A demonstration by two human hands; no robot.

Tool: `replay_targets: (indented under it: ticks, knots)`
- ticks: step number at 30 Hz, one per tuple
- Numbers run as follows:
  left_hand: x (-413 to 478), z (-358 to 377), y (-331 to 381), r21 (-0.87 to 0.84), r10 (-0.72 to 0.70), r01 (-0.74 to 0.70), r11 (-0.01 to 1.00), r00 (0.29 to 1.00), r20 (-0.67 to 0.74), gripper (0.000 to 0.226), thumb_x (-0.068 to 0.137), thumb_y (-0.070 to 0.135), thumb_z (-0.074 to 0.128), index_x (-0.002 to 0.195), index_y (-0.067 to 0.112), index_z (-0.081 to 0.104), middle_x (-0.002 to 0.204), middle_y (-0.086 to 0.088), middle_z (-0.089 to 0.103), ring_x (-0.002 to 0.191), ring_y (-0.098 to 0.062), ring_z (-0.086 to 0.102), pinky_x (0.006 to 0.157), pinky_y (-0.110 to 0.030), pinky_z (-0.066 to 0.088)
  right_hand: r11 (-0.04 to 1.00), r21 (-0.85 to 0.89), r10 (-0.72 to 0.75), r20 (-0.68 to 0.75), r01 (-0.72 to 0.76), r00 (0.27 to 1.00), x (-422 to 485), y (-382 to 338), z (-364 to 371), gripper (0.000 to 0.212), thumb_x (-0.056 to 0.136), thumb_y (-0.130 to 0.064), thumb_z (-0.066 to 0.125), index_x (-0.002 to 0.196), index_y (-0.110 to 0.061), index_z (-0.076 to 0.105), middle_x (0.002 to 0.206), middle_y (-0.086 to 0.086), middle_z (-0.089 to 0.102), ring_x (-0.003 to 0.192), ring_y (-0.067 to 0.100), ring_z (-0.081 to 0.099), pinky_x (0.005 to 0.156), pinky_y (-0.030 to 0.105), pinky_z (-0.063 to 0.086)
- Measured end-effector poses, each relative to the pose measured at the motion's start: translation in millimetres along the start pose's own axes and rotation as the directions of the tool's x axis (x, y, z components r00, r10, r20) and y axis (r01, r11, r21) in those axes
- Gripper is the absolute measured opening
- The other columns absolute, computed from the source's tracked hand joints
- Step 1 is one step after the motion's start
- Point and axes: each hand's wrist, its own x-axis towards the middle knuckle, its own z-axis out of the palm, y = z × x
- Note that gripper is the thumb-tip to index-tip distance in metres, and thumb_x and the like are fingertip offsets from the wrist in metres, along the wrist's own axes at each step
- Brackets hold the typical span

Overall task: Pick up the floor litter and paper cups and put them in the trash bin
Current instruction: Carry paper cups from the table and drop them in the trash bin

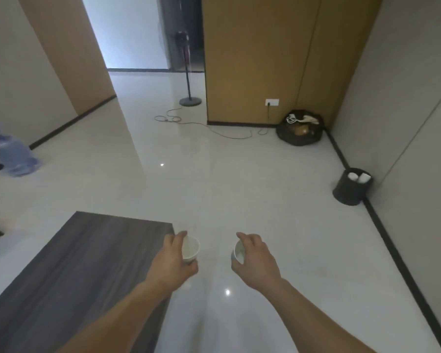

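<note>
Left grip [175, 256] curls round a white paper cup [191, 248], right grip [255, 253] round a second white paper cup [238, 252]: one apiece, probably to save a trip. The black round trash bin [346, 189] stands well ahead-right of the right grip.

text: none readable | left cup [191, 247]: plain white | right cup [238, 251]: plain white | jug [10, 156]: blurred | socket [272, 102]: too small to tell

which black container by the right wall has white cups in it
The small round black trash bin nearer the person: white paper cups show inside. The black corner bag holds brownish rubbish.
</note>
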Motion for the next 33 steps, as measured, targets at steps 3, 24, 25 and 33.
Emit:
replay_targets:
  ticks: [3, 24, 25, 33]
  knots:
    - [48.3, 21.9, 42.7, -0.002, 0.086, -0.086, 0.996, 0.995, 0.041, 0.078, 0.077, 0.036, 0.071, 0.143, 0.021, 0.032, 0.134, -0.003, 0.035, 0.110, -0.025, 0.053, 0.087, -0.032, 0.047, 0.996, 0.010, 0.089, -0.041, -0.089, 0.995, 18.9, 42.6, -27.0, 0.068, 0.089, -0.042, 0.056, 0.149, -0.029, 0.028, 0.144, -0.003, 0.032, 0.127, 0.020, 0.039, 0.096, 0.030, 0.043]
    - [411.9, 203.4, 324.8, -0.139, 0.519, -0.505, 0.852, 0.775, 0.360, 0.076, 0.081, 0.036, 0.067, 0.144, 0.026, 0.027, 0.138, 0.002, 0.031, 0.110, -0.023, 0.054, 0.088, -0.033, 0.050, 0.789, 0.156, 0.614, -0.241, -0.594, 0.752, 225.8, 283.9, -177.4, 0.072, 0.087, -0.042, 0.058, 0.150, -0.031, 0.025, 0.143, -0.006, 0.031, 0.125, 0.016, 0.038, 0.093, 0.027, 0.043]
    - [423.0, 215.2, 341.2, -0.148, 0.531, -0.516, 0.844, 0.762, 0.370, 0.075, 0.080, 0.037, 0.067, 0.144, 0.027, 0.027, 0.138, 0.003, 0.031, 0.110, -0.023, 0.054, 0.088, -0.034, 0.050, 0.779, 0.166, 0.626, -0.252, -0.604, 0.738, 235.4, 299.5, -185.5, 0.072, 0.086, -0.042, 0.057, 0.150, -0.032, 0.025, 0.144, -0.006, 0.031, 0.124, 0.015, 0.039, 0.092, 0.027, 0.043]
    - [509.5, 301.8, 478.1, -0.111, 0.541, -0.544, 0.832, 0.748, 0.385, 0.077, 0.079, 0.039, 0.068, 0.143, 0.030, 0.026, 0.137, 0.003, 0.032, 0.111, -0.024, 0.054, 0.091, -0.034, 0.050, 0.776, 0.180, 0.631, -0.244, -0.605, 0.736, 319.6, 436.5, -271.3, 0.073, 0.086, -0.040, 0.057, 0.150, -0.030, 0.023, 0.144, -0.005, 0.029, 0.125, 0.018, 0.038, 0.094, 0.029, 0.043]
